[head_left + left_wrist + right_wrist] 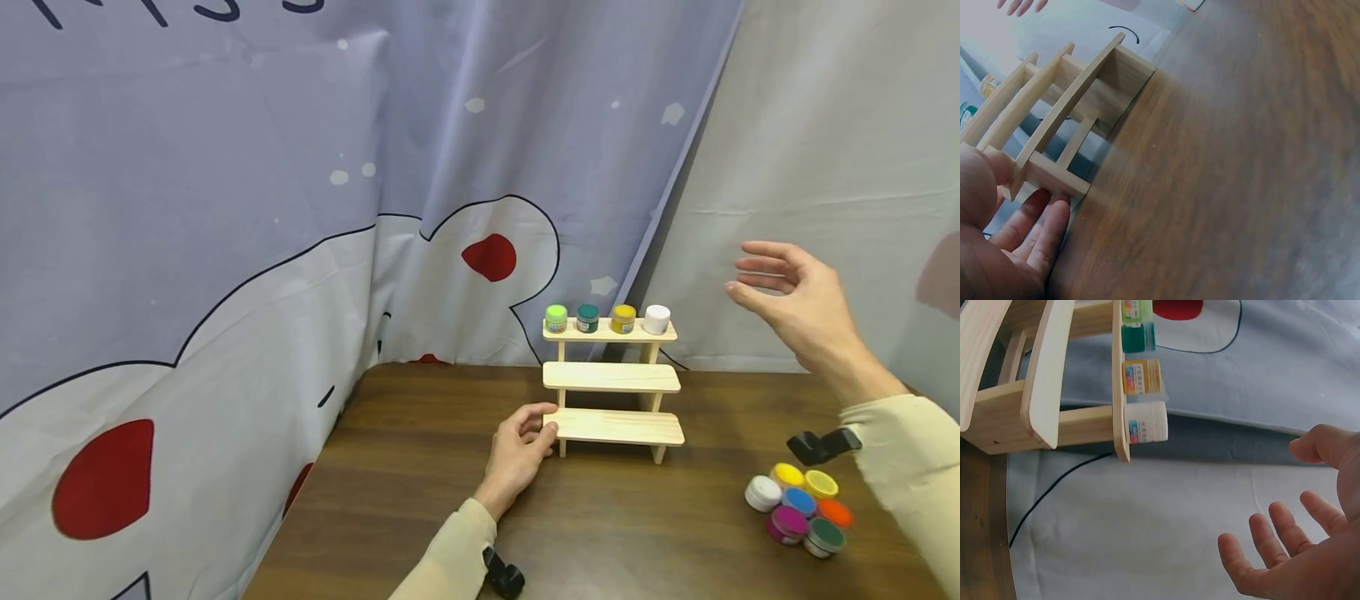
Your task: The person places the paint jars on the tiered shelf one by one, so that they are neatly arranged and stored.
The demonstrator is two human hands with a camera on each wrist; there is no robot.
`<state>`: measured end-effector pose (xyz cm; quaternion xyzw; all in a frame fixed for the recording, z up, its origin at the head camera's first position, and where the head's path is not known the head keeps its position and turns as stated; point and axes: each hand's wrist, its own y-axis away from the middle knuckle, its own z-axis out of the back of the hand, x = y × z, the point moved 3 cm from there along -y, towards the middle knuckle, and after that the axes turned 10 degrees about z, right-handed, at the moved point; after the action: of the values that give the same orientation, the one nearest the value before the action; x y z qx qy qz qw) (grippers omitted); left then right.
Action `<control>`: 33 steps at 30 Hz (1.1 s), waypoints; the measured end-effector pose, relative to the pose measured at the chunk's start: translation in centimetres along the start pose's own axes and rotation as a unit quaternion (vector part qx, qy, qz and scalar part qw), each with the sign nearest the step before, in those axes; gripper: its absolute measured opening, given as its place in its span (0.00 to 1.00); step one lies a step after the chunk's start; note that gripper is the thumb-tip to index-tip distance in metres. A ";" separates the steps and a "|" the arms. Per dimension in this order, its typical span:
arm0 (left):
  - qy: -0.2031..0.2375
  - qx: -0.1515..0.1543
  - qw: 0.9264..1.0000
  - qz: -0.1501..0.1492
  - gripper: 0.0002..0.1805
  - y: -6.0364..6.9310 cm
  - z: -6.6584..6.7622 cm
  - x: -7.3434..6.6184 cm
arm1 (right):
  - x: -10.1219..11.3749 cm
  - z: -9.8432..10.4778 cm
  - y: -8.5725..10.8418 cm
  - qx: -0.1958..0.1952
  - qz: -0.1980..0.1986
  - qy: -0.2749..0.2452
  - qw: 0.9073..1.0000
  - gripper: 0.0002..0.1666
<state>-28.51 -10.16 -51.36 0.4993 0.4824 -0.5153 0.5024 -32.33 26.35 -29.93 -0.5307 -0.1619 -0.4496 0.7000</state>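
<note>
A three-tier wooden rack [611,377] stands on the table, its top shelf bearing a light green jar [556,318], a teal jar [588,318], a yellow jar [623,319] and a white jar [656,319]. My left hand [517,454] holds the left end of the lowest shelf; in the left wrist view its fingers [1054,231] touch the rack's side piece [1057,175]. To the right of the rack my right hand [806,312] is raised in the air, fingers apart and slightly bent, with nothing in it. The right wrist view shows that hand [1310,550] beside the white jar [1146,422].
On the brown table [420,500], a cluster of several jars stands at the right, below my right forearm, among them a purple jar [787,525] and a blue jar [798,502]. A printed curtain [247,167] hangs behind the table, with a pale cloth [825,125] at the right.
</note>
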 end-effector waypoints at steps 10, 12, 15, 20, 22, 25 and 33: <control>0.002 -0.002 1.000 0.000 0.15 0.0 0.0 -0.1 | -0.6 2.9 1.7 0.000 -0.031 0.013 0.999 0.38; 0.003 0.000 1.000 0.002 0.15 0.1 0.0 -0.1 | -0.7 3.5 2.0 -0.005 -0.033 0.013 0.999 0.38; 0.004 0.001 1.000 0.003 0.15 0.1 0.0 -0.1 | -0.8 4.4 2.6 -0.015 -0.029 0.014 0.999 0.37; 0.006 0.003 1.000 0.002 0.15 0.0 0.0 0.0 | -1.3 5.9 4.0 -0.032 -0.019 0.017 0.999 0.35; 0.006 0.004 1.000 0.001 0.15 0.0 0.1 0.0 | -1.5 6.5 4.7 -0.039 -0.017 0.018 0.999 0.36; 0.006 0.005 1.000 0.000 0.15 0.0 0.1 0.0 | -1.9 7.2 5.4 -0.055 -0.005 0.008 0.998 0.35; 0.002 0.004 1.000 0.003 0.15 0.0 0.0 0.0 | -3.2 8.9 7.8 -0.083 0.036 -0.025 0.996 0.36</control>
<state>-28.50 -10.17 -51.35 0.5036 0.4800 -0.5150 0.5007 -25.63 36.02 -33.42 -0.6033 -0.1223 -0.4228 0.6650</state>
